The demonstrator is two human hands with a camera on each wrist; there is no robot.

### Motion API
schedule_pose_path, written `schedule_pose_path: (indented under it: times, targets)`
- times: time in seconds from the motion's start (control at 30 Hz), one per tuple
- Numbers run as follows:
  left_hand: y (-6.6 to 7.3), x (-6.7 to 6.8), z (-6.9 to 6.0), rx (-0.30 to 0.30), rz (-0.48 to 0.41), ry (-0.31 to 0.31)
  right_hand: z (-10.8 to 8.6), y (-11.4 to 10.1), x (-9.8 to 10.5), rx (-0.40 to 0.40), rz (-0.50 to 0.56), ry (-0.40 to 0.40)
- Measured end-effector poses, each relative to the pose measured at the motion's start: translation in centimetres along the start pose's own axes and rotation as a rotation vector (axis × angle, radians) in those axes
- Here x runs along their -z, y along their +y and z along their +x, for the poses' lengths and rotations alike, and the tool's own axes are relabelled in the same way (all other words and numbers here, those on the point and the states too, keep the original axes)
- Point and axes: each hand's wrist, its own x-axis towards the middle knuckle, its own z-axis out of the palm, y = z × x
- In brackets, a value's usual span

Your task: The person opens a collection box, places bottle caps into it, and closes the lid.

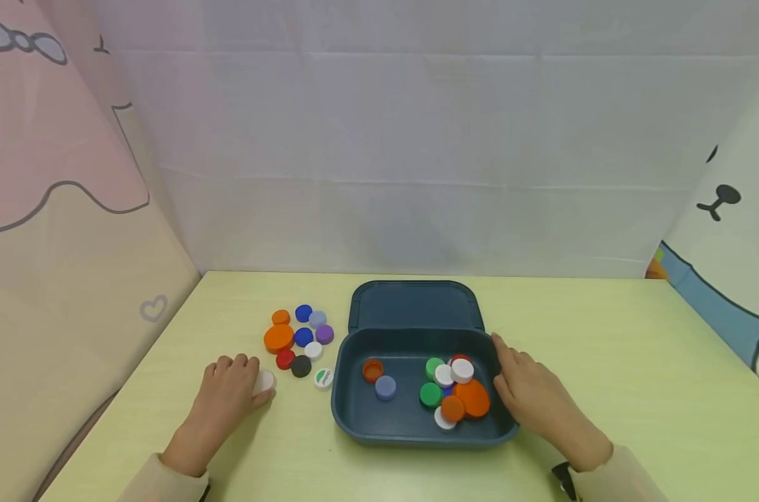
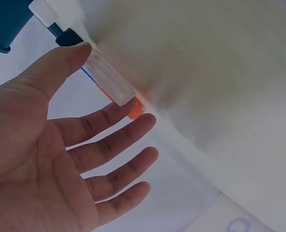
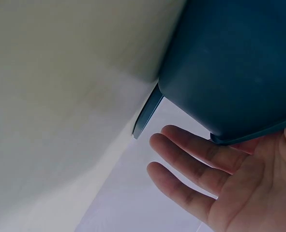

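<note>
In the head view my left hand [image 1: 224,387] is on the table at the left, pinching a white bottle cap [image 1: 264,381]. The left wrist view shows this cap [image 2: 109,79] on edge between thumb and index finger, the other fingers loosely bent. My right hand [image 1: 536,390] rests on the right rim of a dark blue-green box [image 1: 361,436]. Seen in the right wrist view, several of its fingers [image 3: 191,169] stretch out below the box's rim, apart from its wall; the thumb is hidden there. Inside the box lie orange, green, white and lavender caps [image 1: 386,388].
Beyond the left hand lies a group of loose caps, with an orange one [image 1: 279,339], a black one [image 1: 301,366] and a purple one [image 1: 324,334]. A white cap with green print [image 1: 324,378] lies beside the box. The box's lid [image 1: 417,305] lies behind it.
</note>
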Motion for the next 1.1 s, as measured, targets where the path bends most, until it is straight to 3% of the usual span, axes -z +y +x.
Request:
schedule_pose_path:
  times: [0.4,0.57,0.83,0.97,1.1]
  targets:
    - [1.2,2.1,2.4,-0.020,-0.031,0.109,0.0,0.0,0.1,-0.002,0.003,0.005]
    - [3.1,3.4,3.7,-0.044,-0.042,0.120,-0.1,0.1,0.1,-0.005,0.005,0.008]
    - [6.2,4.5,5.0,-0.099,-0.036,0.214,0.1,-0.1,0.1,-0.007,0.010,0.001]
    - [8.0,5.1,5.3,-0.124,-0.060,0.194,0.1,-0.2,0.2,-0.016,0.009,-0.012]
    - [9.8,5.5,5.4,-0.144,-0.122,0.102,0.0,-0.2,0.2,-0.020,0.009,-0.015]
